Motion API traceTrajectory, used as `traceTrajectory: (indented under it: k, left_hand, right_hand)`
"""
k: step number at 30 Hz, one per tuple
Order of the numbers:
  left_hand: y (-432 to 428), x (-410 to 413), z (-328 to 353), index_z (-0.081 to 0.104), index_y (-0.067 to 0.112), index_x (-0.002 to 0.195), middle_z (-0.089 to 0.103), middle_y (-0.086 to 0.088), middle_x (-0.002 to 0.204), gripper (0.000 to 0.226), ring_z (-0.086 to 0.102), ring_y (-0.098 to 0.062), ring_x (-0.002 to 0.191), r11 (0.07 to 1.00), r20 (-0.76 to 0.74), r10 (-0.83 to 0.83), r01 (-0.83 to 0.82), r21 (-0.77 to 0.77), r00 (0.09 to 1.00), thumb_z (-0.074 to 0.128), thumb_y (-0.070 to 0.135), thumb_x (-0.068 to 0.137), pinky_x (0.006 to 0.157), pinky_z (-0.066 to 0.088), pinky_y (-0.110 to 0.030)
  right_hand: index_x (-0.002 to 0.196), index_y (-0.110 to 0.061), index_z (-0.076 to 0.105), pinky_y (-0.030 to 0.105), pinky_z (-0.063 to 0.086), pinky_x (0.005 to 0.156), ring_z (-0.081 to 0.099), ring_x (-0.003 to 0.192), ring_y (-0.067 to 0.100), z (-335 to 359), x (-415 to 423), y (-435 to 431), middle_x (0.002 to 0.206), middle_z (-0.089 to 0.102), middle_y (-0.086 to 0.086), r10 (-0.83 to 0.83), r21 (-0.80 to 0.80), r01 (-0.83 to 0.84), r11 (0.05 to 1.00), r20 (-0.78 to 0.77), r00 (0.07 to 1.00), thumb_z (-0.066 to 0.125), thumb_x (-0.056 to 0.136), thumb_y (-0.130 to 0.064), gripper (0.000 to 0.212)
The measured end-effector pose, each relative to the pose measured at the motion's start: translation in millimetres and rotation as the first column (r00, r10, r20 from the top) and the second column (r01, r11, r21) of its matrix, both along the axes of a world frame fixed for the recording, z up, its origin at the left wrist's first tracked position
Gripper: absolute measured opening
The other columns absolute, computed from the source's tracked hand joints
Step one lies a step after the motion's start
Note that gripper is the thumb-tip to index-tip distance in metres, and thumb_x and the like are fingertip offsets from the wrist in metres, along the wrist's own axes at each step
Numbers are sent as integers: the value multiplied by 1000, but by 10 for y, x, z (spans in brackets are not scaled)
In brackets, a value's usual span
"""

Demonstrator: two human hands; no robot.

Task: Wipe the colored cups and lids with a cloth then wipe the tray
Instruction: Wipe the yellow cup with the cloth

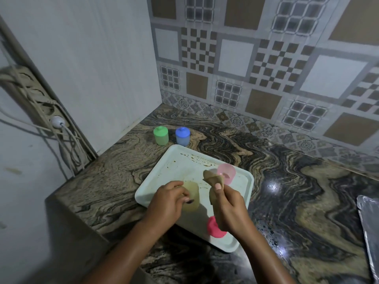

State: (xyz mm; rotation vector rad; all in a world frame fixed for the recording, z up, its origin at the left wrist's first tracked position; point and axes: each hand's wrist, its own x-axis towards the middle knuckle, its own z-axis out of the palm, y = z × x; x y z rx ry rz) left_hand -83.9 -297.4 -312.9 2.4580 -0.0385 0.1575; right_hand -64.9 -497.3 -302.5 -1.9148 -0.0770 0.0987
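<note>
A stained white tray lies on the marbled counter. My left hand grips a pale yellow cup tipped on its side above the tray. My right hand holds a tan cloth, bunched and sticking up between the fingers. A translucent pink cup stands on the tray behind the cloth. A pink lid lies on the tray under my right wrist, partly hidden. A green lidded cup and a blue lidded cup stand on the counter behind the tray.
The counter sits in a corner, with a plain wall at left and a patterned tiled wall behind. A power strip with cables hangs left of the counter edge. A foil-covered tray lies at the far right.
</note>
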Motion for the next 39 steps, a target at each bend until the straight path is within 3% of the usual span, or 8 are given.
traceTrajectory:
  k: [7,13,21,27,29,32,37,39]
  left_hand:
    - [5,130,830,76,32,100,73,21,103,19,72,-6,85,898,-4,61,-57,-437,998,76,18,87,75,62,-47]
    - [129,6,1129,50,53,137,67,7,112,94,67,-12,97,915,15,-33,36,-401,999,93,39,55,79,60,-30]
    - [222,-20,1154,56,51,127,66,21,123,84,67,-10,110,865,129,13,54,-498,992,92,7,65,73,60,-27]
    - [211,-27,1122,61,49,124,62,20,133,77,71,-22,108,749,101,-4,71,-659,995,90,9,65,67,61,-58]
    - [198,-16,1133,62,53,119,65,19,129,70,71,-22,106,741,101,5,64,-668,995,87,21,63,69,60,-59]
    - [206,-4,1128,63,48,120,67,15,128,66,72,-21,104,740,93,32,39,-672,995,83,26,61,78,58,-61]
    - [291,28,1064,59,23,133,68,9,128,83,72,-21,104,706,89,115,-18,-708,989,96,21,58,86,57,-58]
    - [362,46,1038,55,14,138,68,7,129,88,72,-21,105,696,87,131,-29,-717,988,94,6,60,86,58,-55]
  right_hand:
    - [95,11,59,48,39,51,52,56,27,510,135,144,62,53,25,143,291,-152,945,54,988,45,98,-56,69]
    - [99,-9,77,46,57,80,73,87,31,839,274,119,94,77,19,120,514,-83,854,-39,992,54,102,-39,38]
    - [100,-6,74,32,59,69,72,80,21,1063,292,178,88,76,11,208,624,-131,771,-51,977,44,106,-28,38]
    - [96,-10,67,38,39,61,51,73,13,1133,300,376,80,58,-2,188,296,-279,913,301,935,44,104,-38,38]
    - [121,-15,69,28,50,81,66,105,7,1122,242,415,115,70,-10,290,82,-344,936,377,880,42,108,-30,34]
    - [147,-9,52,20,37,115,34,150,11,1058,190,412,159,40,-1,379,-120,-371,921,499,779,42,107,-21,43]
    - [142,2,54,25,42,94,56,112,14,927,69,354,159,38,10,415,-180,-388,904,591,692,46,104,-8,40]
    - [140,3,56,25,46,101,57,129,12,867,20,303,153,48,13,423,-160,-417,894,605,675,42,106,-12,39]
